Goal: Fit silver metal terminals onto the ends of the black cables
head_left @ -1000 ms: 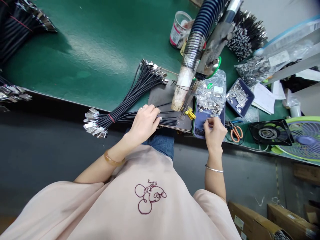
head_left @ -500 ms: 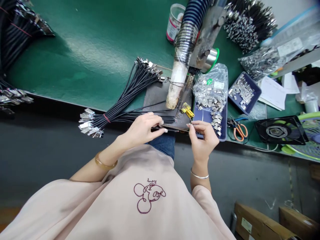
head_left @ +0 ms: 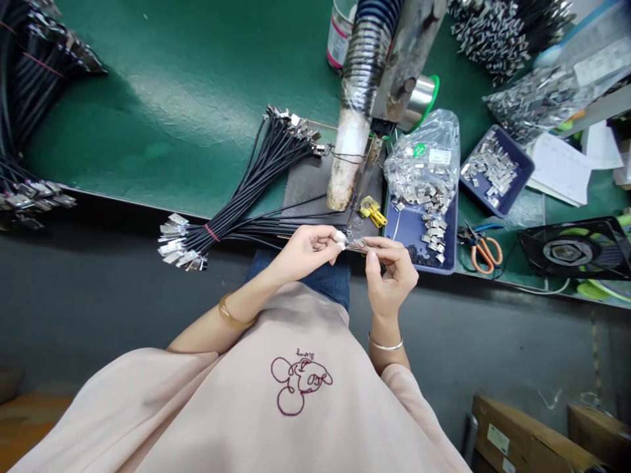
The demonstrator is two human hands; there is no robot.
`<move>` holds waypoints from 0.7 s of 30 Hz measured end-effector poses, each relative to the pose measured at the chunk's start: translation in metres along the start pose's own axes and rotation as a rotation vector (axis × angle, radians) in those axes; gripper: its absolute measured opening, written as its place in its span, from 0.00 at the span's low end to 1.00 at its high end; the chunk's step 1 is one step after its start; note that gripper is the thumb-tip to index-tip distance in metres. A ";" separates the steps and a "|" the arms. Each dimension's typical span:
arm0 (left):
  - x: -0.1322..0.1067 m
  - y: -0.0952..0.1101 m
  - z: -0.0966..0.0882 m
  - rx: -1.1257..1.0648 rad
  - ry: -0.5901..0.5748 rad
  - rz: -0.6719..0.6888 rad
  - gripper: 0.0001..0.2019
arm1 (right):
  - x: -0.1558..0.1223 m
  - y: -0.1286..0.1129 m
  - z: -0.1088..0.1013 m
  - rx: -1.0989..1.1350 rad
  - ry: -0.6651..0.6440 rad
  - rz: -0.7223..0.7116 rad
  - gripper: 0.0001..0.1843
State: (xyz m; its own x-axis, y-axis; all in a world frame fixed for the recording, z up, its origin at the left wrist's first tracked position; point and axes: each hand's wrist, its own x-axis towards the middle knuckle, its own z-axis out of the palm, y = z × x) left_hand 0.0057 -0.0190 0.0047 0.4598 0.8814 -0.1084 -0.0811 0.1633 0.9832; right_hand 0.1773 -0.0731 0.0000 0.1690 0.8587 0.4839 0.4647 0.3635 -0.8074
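My left hand (head_left: 315, 251) pinches the end of a black cable at the table's front edge. Close to its fingertips, my right hand (head_left: 390, 268) holds a small metal connector (head_left: 361, 243) between thumb and forefinger. A bundle of black cables (head_left: 246, 177), tied with a red band, spreads to the left and behind, with metal connectors on many ends. Loose cables from it run across a dark plate (head_left: 308, 180) toward my hands. Above the plate hangs a whitish nozzle (head_left: 345, 171) on a ribbed hose, beside a soldering iron-like rod (head_left: 367, 172). A yellow clip-like piece (head_left: 373, 211) lies on the plate.
A blue tray (head_left: 449, 257) holds a bag of connectors (head_left: 424, 161) and loose ones. Further right are a smaller connector tray (head_left: 525, 172), orange-handled pliers (head_left: 486, 255) and a black fan (head_left: 574, 251). Behind stand a solder spool (head_left: 419, 102) and a jar (head_left: 338, 43). More cable bundles (head_left: 34, 85) lie far left.
My hands have come together: the left moved right to the cable ends, and the right moved left, bringing a connector to the left fingertips. The view shifted slightly.
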 end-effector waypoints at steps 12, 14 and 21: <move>-0.001 -0.003 -0.002 -0.055 0.006 -0.050 0.08 | 0.004 -0.006 0.006 0.193 -0.022 0.210 0.03; -0.001 -0.005 -0.001 -0.081 0.028 -0.045 0.07 | 0.003 -0.007 0.007 0.189 0.038 0.193 0.03; 0.000 -0.004 -0.001 -0.110 0.053 -0.004 0.08 | -0.001 -0.009 0.008 0.128 0.015 0.162 0.02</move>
State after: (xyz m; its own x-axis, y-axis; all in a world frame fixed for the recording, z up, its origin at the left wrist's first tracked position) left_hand 0.0053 -0.0194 0.0005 0.4136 0.9021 -0.1229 -0.1770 0.2121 0.9611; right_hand 0.1663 -0.0741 0.0041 0.2455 0.9045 0.3486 0.3161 0.2653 -0.9109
